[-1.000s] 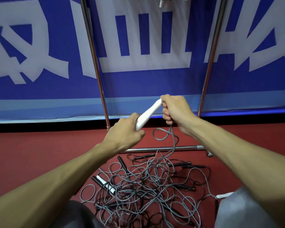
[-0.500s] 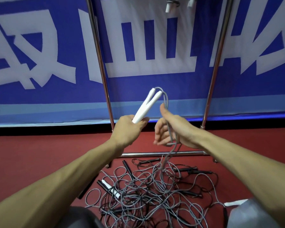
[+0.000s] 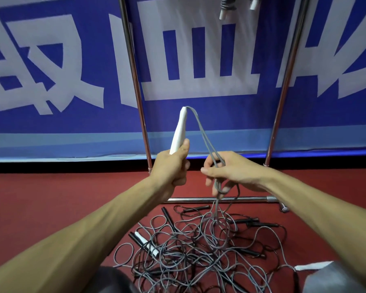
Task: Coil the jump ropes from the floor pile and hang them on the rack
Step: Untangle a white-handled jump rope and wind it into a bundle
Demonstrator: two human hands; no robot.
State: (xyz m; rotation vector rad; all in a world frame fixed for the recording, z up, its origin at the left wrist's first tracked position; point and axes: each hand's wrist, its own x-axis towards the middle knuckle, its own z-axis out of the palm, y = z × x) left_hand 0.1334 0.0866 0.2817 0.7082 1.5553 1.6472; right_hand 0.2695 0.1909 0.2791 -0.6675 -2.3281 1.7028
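Item: white jump-rope handles (image 3: 179, 132) clasped in our closed left grip (image 3: 173, 170), their doubled grey cord (image 3: 201, 130) running through our loosely curled right grip (image 3: 230, 172) down into the floor pile (image 3: 194, 248); we judge pulling would drag tangled neighbours up and knot the coil.

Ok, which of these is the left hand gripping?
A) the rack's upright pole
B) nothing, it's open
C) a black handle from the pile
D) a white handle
D: the left hand is curled round the base of the white handle, which points upward, while the right hand holds the grey cord running down from the handle's tip.
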